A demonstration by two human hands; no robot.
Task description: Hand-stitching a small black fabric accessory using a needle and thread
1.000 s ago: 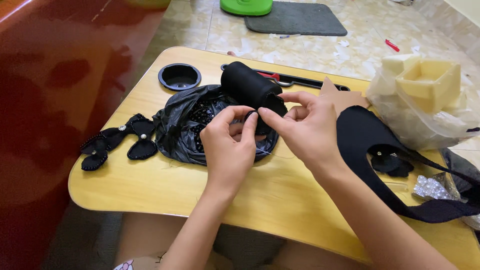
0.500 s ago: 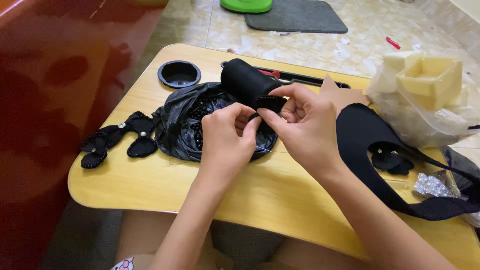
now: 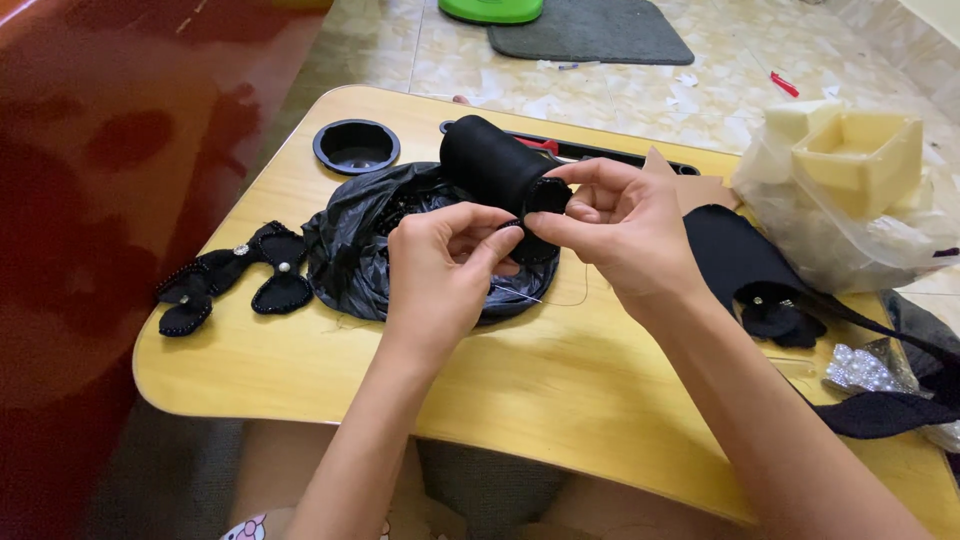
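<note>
Right over the middle of the small wooden table (image 3: 300,380), both hands meet on a small black fabric piece (image 3: 535,215) with a beaded edge. The left hand (image 3: 440,270) has its thumb and forefinger pinched shut on the near end of the piece, the other fingers curled under. The right hand (image 3: 625,225) pinches the far end the same way, thumb on top, fingers closed around it (how much of the piece lies inside the grip cannot be told). The piece is held above a crumpled black plastic bag (image 3: 350,250), its long axis running near to far and tilted slightly right, its far end next to a black roll of fabric (image 3: 490,160). That roll lies on the far side of the bag, pointing far-left to near-right. A thin thread (image 3: 545,298) trails from below the hands to the table.

To the left lie black beaded bows (image 3: 235,280); a round black lid (image 3: 356,147) sits far left. On the right are a black strap (image 3: 740,255) and a clear bag holding yellow foam (image 3: 860,160).
</note>
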